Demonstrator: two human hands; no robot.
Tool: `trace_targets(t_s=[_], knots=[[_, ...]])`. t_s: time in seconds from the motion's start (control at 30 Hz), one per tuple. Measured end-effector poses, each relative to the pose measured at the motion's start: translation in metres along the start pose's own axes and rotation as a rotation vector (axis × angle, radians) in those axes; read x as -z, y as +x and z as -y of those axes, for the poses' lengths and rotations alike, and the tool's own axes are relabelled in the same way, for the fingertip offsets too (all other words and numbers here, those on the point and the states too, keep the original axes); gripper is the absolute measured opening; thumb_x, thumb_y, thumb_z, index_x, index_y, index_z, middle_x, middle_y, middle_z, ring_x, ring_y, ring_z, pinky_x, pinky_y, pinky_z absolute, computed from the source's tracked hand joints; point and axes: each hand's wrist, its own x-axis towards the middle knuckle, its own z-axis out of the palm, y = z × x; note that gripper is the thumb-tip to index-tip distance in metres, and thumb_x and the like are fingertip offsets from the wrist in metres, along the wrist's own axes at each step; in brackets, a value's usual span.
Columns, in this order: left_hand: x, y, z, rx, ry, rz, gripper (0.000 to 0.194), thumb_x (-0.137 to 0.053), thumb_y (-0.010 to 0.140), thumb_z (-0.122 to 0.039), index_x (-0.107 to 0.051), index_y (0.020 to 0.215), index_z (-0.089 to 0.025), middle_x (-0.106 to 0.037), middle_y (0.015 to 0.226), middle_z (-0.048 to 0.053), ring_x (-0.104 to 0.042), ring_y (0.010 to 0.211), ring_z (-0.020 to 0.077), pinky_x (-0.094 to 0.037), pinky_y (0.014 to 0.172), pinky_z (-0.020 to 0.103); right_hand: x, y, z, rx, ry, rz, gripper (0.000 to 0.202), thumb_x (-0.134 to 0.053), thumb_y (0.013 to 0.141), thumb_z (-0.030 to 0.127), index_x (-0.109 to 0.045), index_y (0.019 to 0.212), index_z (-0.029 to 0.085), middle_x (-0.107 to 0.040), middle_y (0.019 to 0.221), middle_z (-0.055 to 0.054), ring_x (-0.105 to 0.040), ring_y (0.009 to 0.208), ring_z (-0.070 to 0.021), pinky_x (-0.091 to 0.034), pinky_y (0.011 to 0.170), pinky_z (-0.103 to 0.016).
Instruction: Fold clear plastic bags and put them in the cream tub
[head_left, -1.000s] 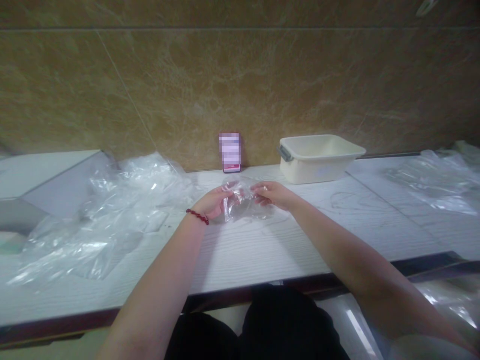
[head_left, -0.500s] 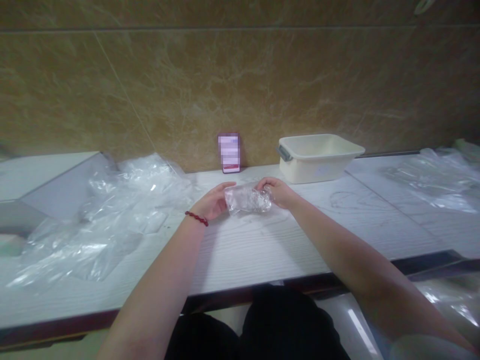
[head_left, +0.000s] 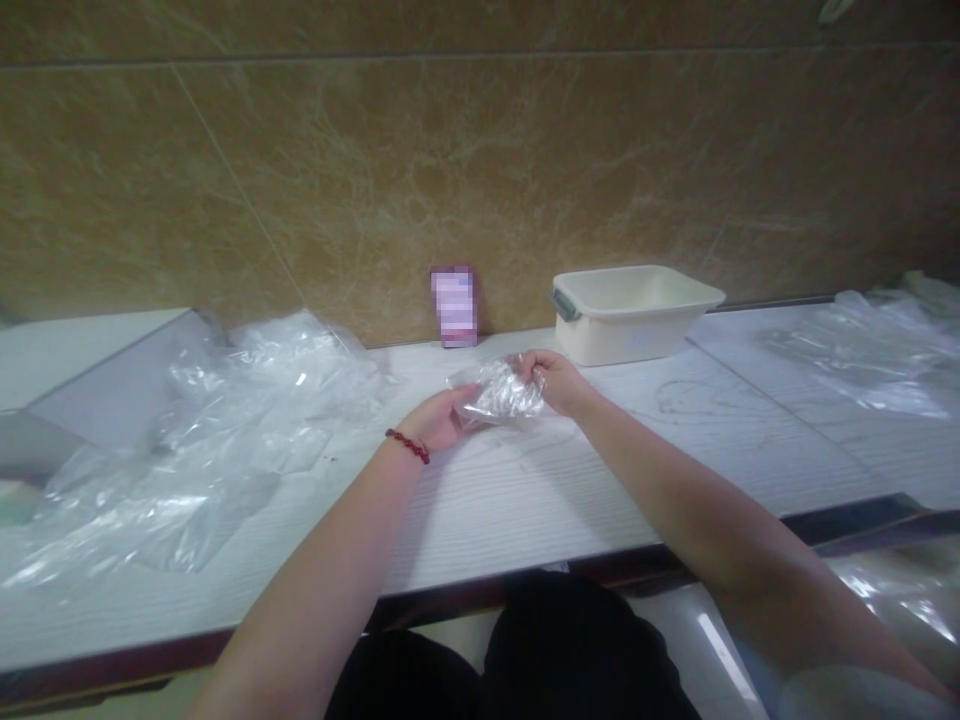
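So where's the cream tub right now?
In the head view, the tub sits at the back of the table against the wall, just right of the hands and the small pink card.

**Your bench and the wall behind it**

You sit at a long white table (head_left: 525,500) with a faint wood grain and a dark front edge; behind it rises a wall (head_left: 480,170) of glossy brown marbled tiles, crossed by thin grout lines; a second white tabletop (head_left: 795,350) adjoins on your right, and a raised white surface (head_left: 67,350) stands on your left; the light is soft and even, with a dull sheen on the tiles; below the table edge you see a pale, shiny floor (head_left: 705,650).
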Motion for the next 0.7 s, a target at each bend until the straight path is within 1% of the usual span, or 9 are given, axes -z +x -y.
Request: trace_targets(t_s=[0.07,0.1,0.17,0.23,0.3,0.37,0.5,0.6,0.7], knots=[[0.0001,-0.0003,-0.0004,-0.016,0.004,0.005,0.027,-0.048,0.076,-0.018,-0.052,0.102,-0.013,-0.059,0.098,0.010,-0.057,0.085,0.0178,-0.045,0.080,0.035,-0.0015,0.0004,0.0027,-0.005,0.067,-0.023,0.006,-0.049,0.064,0.014,-0.046,0.067,0.018,-0.056,0.080,0.002,-0.052,0.069,-0.0089,-0.040,0.064,-0.023],[0.0006,-0.0006,-0.0013,-0.029,0.000,-0.005,0.028,-0.048,0.077,-0.019,-0.052,0.104,-0.014,-0.059,0.100,0.009,-0.056,0.088,0.0185,-0.045,0.080,0.036,-0.0020,0.0005,0.0042,-0.025,0.098,-0.040,0.011,-0.050,0.066,0.016,-0.046,0.076,0.021,-0.056,0.082,0.003,-0.052,0.068,-0.0085,-0.041,0.063,-0.023],[0.0022,-0.0011,-0.0040,-0.084,-0.016,-0.030,0.029,-0.048,0.077,-0.020,-0.051,0.106,-0.016,-0.056,0.106,0.008,-0.055,0.093,0.0194,-0.044,0.082,0.038,-0.0021,0.0007,0.0072,-0.116,0.125,-0.071,0.021,-0.050,0.070,0.021,-0.042,0.089,0.025,-0.055,0.082,0.003,-0.053,0.064,-0.0082,-0.043,0.061,-0.024],[0.0039,-0.0011,-0.0066,-0.150,-0.034,-0.049,0.029,-0.047,0.078,-0.020,-0.050,0.107,-0.018,-0.053,0.111,0.007,-0.053,0.097,0.0196,-0.044,0.083,0.039,-0.0016,0.0004,0.0092,-0.252,0.112,-0.076,0.020,-0.047,0.074,0.025,-0.040,0.092,0.025,-0.055,0.080,0.002,-0.054,0.061,-0.0085,-0.045,0.060,-0.026],[0.0052,-0.0007,-0.0084,-0.202,-0.046,-0.061,0.029,-0.046,0.079,-0.021,-0.049,0.108,-0.020,-0.052,0.113,0.006,-0.051,0.099,0.0193,-0.044,0.084,0.039,-0.0012,-0.0002,0.0101,-0.365,0.078,-0.057,0.015,-0.044,0.077,0.029,-0.040,0.090,0.022,-0.056,0.075,0.000,-0.055,0.060,-0.0092,-0.045,0.060,-0.028],[0.0056,0.0000,-0.0091,-0.224,-0.044,-0.073,0.029,-0.045,0.079,-0.021,-0.049,0.108,-0.020,-0.053,0.112,0.005,-0.051,0.100,0.0189,-0.044,0.083,0.039,-0.0015,-0.0009,0.0101,-0.413,0.045,-0.024,0.014,-0.043,0.078,0.031,-0.041,0.086,0.019,-0.056,0.070,-0.002,-0.055,0.059,-0.0096,-0.046,0.059,-0.027],[0.0046,0.0002,-0.0093,-0.217,-0.027,-0.093,0.028,-0.045,0.079,-0.021,-0.050,0.107,-0.021,-0.054,0.110,0.005,-0.052,0.098,0.0186,-0.046,0.082,0.038,-0.0020,-0.0007,0.0082,-0.357,0.008,-0.021,0.014,-0.047,0.077,0.024,-0.041,0.088,0.019,-0.056,0.066,0.000,-0.055,0.057,-0.0085,-0.046,0.057,-0.024],[0.0034,-0.0007,-0.0096,-0.205,-0.024,-0.097,0.027,-0.045,0.080,-0.021,-0.050,0.106,-0.020,-0.054,0.110,0.006,-0.053,0.097,0.0190,-0.045,0.082,0.039,-0.0004,0.0005,0.0059,-0.302,-0.025,-0.052,0.026,-0.054,0.070,0.016,-0.040,0.092,0.019,-0.056,0.063,0.002,-0.055,0.056,-0.0082,-0.046,0.055,-0.022],[0.0030,-0.0014,-0.0094,-0.200,-0.020,-0.090,0.028,-0.045,0.079,-0.022,-0.050,0.107,-0.021,-0.053,0.112,0.005,-0.054,0.096,0.0188,-0.046,0.082,0.039,0.0018,0.0015,0.0040,-0.274,-0.056,-0.061,0.031,-0.059,0.065,0.016,-0.042,0.091,0.019,-0.056,0.061,0.002,-0.055,0.056,-0.0087,-0.045,0.052,-0.021]])
